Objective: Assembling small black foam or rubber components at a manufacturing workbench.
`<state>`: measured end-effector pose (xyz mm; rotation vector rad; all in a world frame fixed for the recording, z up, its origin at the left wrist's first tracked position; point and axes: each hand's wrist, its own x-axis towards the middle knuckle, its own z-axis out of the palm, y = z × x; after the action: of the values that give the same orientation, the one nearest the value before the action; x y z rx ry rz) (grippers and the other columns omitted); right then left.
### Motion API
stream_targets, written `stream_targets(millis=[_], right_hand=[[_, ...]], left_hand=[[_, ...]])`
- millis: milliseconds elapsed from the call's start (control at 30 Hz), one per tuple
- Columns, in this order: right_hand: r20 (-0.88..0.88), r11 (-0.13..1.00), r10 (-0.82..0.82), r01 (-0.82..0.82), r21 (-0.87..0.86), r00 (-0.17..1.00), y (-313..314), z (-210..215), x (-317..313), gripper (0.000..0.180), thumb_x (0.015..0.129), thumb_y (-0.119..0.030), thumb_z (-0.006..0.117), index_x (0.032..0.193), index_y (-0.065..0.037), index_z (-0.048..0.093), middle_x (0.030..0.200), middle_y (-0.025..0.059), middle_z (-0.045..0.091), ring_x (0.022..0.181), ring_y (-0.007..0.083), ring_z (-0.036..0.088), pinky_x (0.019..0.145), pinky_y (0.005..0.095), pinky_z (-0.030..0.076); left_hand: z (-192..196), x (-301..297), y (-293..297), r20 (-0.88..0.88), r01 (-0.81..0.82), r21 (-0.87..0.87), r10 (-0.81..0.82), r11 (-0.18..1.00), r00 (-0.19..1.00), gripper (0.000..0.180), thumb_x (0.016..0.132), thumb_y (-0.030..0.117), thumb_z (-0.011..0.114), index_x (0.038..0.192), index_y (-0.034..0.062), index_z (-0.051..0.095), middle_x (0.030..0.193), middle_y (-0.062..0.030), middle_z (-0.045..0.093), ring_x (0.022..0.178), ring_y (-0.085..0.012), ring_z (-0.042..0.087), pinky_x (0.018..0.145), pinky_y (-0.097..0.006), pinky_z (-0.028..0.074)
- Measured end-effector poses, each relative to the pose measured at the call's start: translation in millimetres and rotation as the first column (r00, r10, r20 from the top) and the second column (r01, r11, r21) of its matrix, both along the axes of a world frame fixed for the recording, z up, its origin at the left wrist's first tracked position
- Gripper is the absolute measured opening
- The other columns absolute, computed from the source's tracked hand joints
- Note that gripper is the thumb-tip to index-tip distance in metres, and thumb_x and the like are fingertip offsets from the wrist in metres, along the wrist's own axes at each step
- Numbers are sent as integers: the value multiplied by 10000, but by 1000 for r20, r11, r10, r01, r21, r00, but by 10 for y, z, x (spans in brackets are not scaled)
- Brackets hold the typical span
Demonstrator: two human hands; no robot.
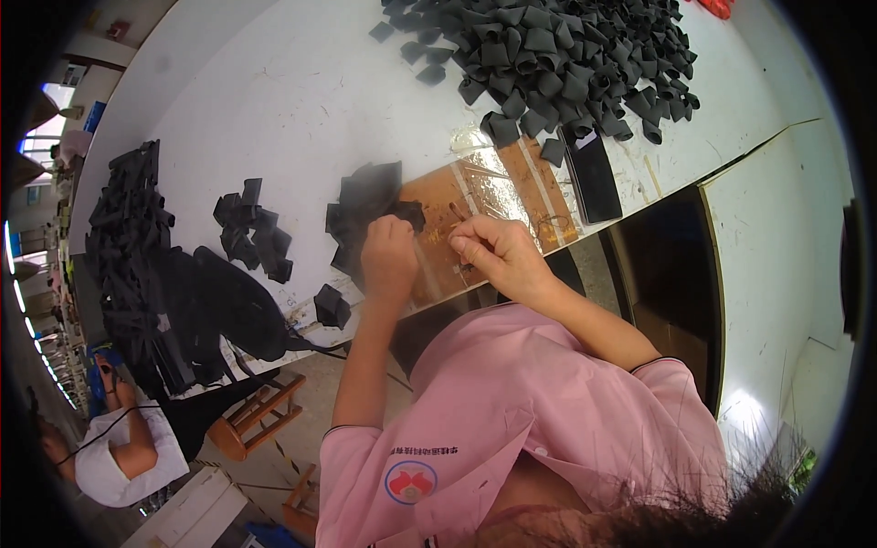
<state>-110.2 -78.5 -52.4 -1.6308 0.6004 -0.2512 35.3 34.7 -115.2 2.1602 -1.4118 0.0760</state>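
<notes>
Two hands (390,256), black piece (407,214) at fingers (398,226)

Matt black cloth pieces (557,55) lie on a smooth white counter (301,100) patched with glossy brown tape (484,196).

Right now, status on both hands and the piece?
Left hand closed on black fabric piece. Right hand pinched shut beside it, contents unclear. Small black stack just behind.
</notes>
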Motion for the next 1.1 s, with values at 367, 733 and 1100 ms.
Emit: stream_targets(millis=[367,733,1100], right_hand=[[60,1000,-4,4,-1,998,86,-36,-38,152,817,-116,549,800,28,593,553,94,548,480,149,504,467,291,388],[193,924,-60,128,-360,979,176,103,119,128,774,-72,604,852,29,596,697,93,573,584,169,545,527,265,433],[309,702,-14,229,-674,951,227,99,132,148,696,-11,639,836,-3,594,730,100,544,605,236,555,534,297,455]], left_hand=[[-62,89,20,23,29,-93,-26,995,999,84,715,14,621,789,30,585,772,-70,552,728,-222,549,616,-313,448],[459,-253,-40,-934,-503,-97,96,859,345,111,840,63,565,894,-35,569,683,-36,571,539,-60,497,491,-175,413],[447,-564,4,-454,-329,-387,133,861,881,69,826,30,571,880,-4,544,640,-17,565,473,-37,452,417,-154,351]])
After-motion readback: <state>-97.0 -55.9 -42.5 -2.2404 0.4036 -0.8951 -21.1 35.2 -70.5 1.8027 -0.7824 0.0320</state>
